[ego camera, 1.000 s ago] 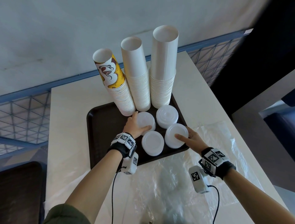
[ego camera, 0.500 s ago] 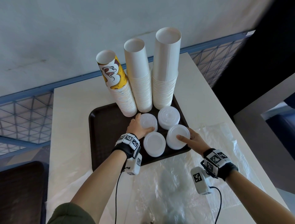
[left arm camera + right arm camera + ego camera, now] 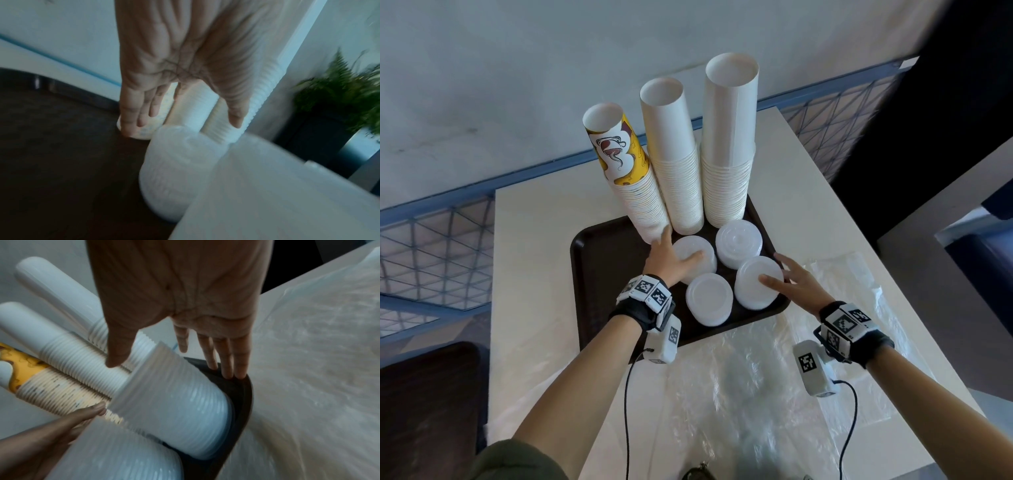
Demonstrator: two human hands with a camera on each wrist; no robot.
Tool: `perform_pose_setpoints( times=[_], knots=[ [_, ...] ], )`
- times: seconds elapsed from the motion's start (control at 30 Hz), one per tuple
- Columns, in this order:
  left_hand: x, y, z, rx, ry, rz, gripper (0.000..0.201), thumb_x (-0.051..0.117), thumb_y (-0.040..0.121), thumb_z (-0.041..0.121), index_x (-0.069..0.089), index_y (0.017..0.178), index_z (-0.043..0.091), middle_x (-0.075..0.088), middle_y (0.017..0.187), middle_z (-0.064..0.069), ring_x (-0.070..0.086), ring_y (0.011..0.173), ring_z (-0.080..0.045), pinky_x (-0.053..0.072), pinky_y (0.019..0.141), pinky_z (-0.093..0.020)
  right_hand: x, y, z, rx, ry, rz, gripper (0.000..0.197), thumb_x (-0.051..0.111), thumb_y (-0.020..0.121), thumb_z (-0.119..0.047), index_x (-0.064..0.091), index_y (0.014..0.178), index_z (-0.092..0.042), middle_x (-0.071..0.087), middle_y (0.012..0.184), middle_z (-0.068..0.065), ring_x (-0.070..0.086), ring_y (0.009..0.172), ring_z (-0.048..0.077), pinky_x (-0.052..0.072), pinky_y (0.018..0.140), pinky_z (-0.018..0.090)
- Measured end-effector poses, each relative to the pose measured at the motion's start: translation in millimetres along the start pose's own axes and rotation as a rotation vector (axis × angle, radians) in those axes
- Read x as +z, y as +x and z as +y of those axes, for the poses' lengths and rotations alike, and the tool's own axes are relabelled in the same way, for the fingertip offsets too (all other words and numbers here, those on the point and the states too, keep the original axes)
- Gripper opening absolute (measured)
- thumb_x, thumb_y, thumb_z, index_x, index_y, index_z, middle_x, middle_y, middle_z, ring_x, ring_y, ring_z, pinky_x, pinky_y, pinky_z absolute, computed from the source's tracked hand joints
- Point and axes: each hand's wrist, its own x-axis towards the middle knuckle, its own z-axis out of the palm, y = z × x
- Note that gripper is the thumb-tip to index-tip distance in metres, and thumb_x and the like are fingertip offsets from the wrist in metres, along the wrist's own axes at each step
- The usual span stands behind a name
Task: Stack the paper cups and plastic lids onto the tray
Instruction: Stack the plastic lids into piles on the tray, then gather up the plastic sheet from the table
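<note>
A dark brown tray (image 3: 602,274) holds three tall cup stacks: a yellow printed one (image 3: 626,178) and two white ones (image 3: 674,164) (image 3: 729,144). In front of them stand several white lid stacks. My left hand (image 3: 681,243) is spread with straight fingers over the back-left lid stack (image 3: 695,253); its thumb lies across the top and its fingertips reach the yellow stack's base. In the left wrist view the left hand (image 3: 185,123) shows a flat palm. My right hand (image 3: 774,270) is spread at the front-right lid stack (image 3: 756,287), thumb over its top. The right wrist view shows the right hand (image 3: 170,368) above that lid stack (image 3: 180,410).
Crumpled clear plastic sheeting (image 3: 756,394) covers the near part of the white table (image 3: 534,274). A blue mesh railing (image 3: 431,257) runs behind and left of the table. A dark seat (image 3: 424,411) sits at lower left. A potted fern (image 3: 339,84) stands beyond the tray.
Both hands gripped their lid stacks a second ago; now their fingers have straightened and spread off the stacks. The lid stacks stay where they were on the tray.
</note>
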Motion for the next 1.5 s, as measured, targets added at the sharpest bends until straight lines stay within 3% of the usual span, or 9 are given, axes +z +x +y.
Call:
perform_pose_setpoints(
  times=[0.23,0.43,0.57,0.73,0.93,1.07,1.17,1.33,1.5],
  knots=[
    [-28,-51,45,0.496,-0.098,0.499,0.057,0.063,0.085,0.02,0.039,0.134,0.001,0.047,0.129,-0.017,0.043,0.122,-0.025,0.028,0.095,-0.012,-50,-39,24,-0.006,-0.002,0.395,0.066,0.062,0.08,-0.051,0.041,0.135,-0.022,0.047,0.136,0.016,0.047,0.123,0.028,0.039,0.097,0.034],
    [23,-110,55,0.755,-0.135,0.354,0.045,0.054,0.082,0.024,0.052,0.121,0.003,0.058,0.112,-0.012,0.054,0.103,-0.016,0.043,0.089,-0.019,-73,-62,84,0.248,-0.337,0.59,0.088,0.074,0.07,-0.047,0.032,0.138,-0.011,0.037,0.139,0.022,0.036,0.129,0.036,0.032,0.104,0.047],
    [84,-139,36,0.658,-0.017,0.074,0.046,0.064,0.081,0.015,0.051,0.124,0.007,0.056,0.119,-0.011,0.054,0.109,-0.023,0.046,0.091,-0.037,-66,-67,107,0.383,-0.429,0.572,0.113,0.077,0.057,-0.06,0.019,0.142,-0.013,0.032,0.141,0.02,0.031,0.13,0.037,0.031,0.104,0.052],
    [137,-166,13,0.384,0.454,-0.218,0.074,0.063,0.081,0.037,0.024,0.142,0.017,0.027,0.143,-0.008,0.029,0.131,-0.026,0.038,0.1,-0.038,-60,-64,112,0.408,-0.561,0.52,0.119,0.079,0.056,-0.057,0.012,0.143,-0.011,0.034,0.135,0.022,0.035,0.124,0.037,0.032,0.1,0.049],
    [170,-177,-20,0.357,0.712,-0.312,0.101,0.069,0.07,0.056,0.013,0.146,0.02,0.005,0.152,-0.014,0.012,0.14,-0.031,0.022,0.112,-0.043,-83,-65,126,0.418,-0.44,0.466,0.069,0.078,0.07,-0.038,0.047,0.123,-0.005,0.059,0.12,0.019,0.052,0.114,0.034,0.041,0.093,0.04],
    [178,-178,-30,0.384,0.731,-0.281,0.096,0.066,0.072,0.056,0.015,0.146,0.023,0.003,0.154,-0.015,0.01,0.141,-0.031,0.019,0.114,-0.042,-108,-78,138,0.318,-0.307,0.441,0.027,0.069,0.078,-0.015,0.063,0.1,0.0,0.064,0.104,0.019,0.059,0.102,0.036,0.045,0.084,0.037],
    [182,-176,-30,0.396,0.676,-0.195,0.068,0.062,0.081,0.047,0.034,0.138,0.022,0.018,0.15,-0.012,0.025,0.136,-0.029,0.03,0.106,-0.041,-126,-98,154,0.29,0.154,0.419,0.003,0.061,0.08,0.001,0.058,0.081,0.001,0.062,0.1,0.028,0.068,0.071,0.032,0.056,0.075,0.04],
    [185,-176,-30,0.456,0.522,-0.047,0.026,0.081,0.061,0.017,0.061,0.078,0.011,0.061,0.101,-0.011,0.063,0.085,-0.029,0.054,0.057,-0.034,-144,-142,170,0.237,0.58,0.259,0.034,0.071,0.076,-0.012,0.049,0.099,0.003,0.066,0.097,0.02,0.07,0.057,0.02,0.058,0.055,0.026],
    [181,-171,-23,0.318,0.063,0.081,0.011,0.06,0.082,0.007,0.055,0.072,0.007,0.059,0.085,-0.009,0.056,0.079,-0.025,0.042,0.069,-0.028,-136,-163,190,0.303,0.5,0.215,0.04,0.049,0.088,0.009,0.041,0.123,-0.008,0.074,0.07,0.001,0.07,0.057,0.018,0.058,0.055,0.025]
  ],
)
